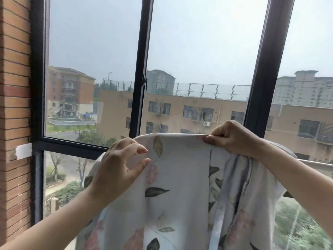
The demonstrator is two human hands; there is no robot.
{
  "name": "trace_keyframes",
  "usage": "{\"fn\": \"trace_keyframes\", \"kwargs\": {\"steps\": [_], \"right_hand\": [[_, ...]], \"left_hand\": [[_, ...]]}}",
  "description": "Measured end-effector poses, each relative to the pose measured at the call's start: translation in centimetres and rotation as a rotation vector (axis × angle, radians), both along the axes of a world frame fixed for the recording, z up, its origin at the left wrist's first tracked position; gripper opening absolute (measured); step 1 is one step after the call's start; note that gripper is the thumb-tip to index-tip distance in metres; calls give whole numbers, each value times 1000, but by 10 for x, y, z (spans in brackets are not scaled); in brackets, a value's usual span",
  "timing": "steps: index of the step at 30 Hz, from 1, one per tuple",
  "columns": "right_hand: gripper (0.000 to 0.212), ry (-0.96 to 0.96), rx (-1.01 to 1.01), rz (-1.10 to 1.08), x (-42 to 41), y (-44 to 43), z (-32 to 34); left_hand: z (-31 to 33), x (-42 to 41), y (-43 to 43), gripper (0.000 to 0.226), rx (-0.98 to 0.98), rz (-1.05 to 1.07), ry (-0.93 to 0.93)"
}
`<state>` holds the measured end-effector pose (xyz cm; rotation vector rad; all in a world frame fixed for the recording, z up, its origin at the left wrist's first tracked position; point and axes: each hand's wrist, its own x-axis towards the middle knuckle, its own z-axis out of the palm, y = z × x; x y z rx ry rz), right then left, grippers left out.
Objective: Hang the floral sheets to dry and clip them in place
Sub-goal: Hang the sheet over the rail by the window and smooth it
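Draping looks to be the step in hand: the floral sheet (180, 168) hangs over a rail (317, 162) that shows only past the right wrist, its top fold running between the two hands and its length falling below them. The right hand (232, 137) pinches that fold with curled fingers and thumb. The left hand (120, 165) is loosely spread, thumb apart from the fingers, gripping nothing — whether its fingertips touch the cloth I cannot tell. Under the right hand the cloth is bunched in folds, while under the left it lies flatter. To do this well, I would hold the right pinch as an anchor, take the fold with the left and draw it away from the right, so the bunching opens before any clip goes on.
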<state>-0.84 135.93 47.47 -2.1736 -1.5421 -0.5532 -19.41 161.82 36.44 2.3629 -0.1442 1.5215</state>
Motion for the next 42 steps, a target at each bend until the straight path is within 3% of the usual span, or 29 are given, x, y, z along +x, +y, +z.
{"fn": "trace_keyframes", "kwargs": {"steps": [4, 8, 15, 19, 24, 27, 29, 31, 37, 42], "right_hand": [[60, -35, 12, -43, -2, 2, 0], [56, -46, 51, -99, -8, -3, -2], [64, -71, 42, -133, -14, 4, -2], [58, -58, 43, -136, -11, 3, -2], [60, -54, 62, -105, -5, 2, -4], [65, -36, 63, -72, -1, 3, -3], [68, -35, 58, -69, 4, 4, -2], [66, -38, 57, -75, 11, 4, -3], [83, -1, 113, -66, 19, 3, -2], [52, 242, 364, -150, 36, -2, 9]], "left_hand": [[-46, -17, -2, 32, -138, 37, 0], [-90, -21, 3, 52, -225, 115, 110], [-113, -19, -6, 85, -385, 267, 241], [-137, -24, -22, 105, -485, 354, 406], [-150, -14, -39, 111, -586, 350, 372], [-146, -3, -45, 99, -732, 309, 229], [-146, 2, -45, 68, -828, 265, 200], [-148, 3, -43, 27, -737, 346, 223], [-105, -3, -38, 41, -668, 282, -83], [-15, -11, -26, 32, -548, 334, -274]]}}
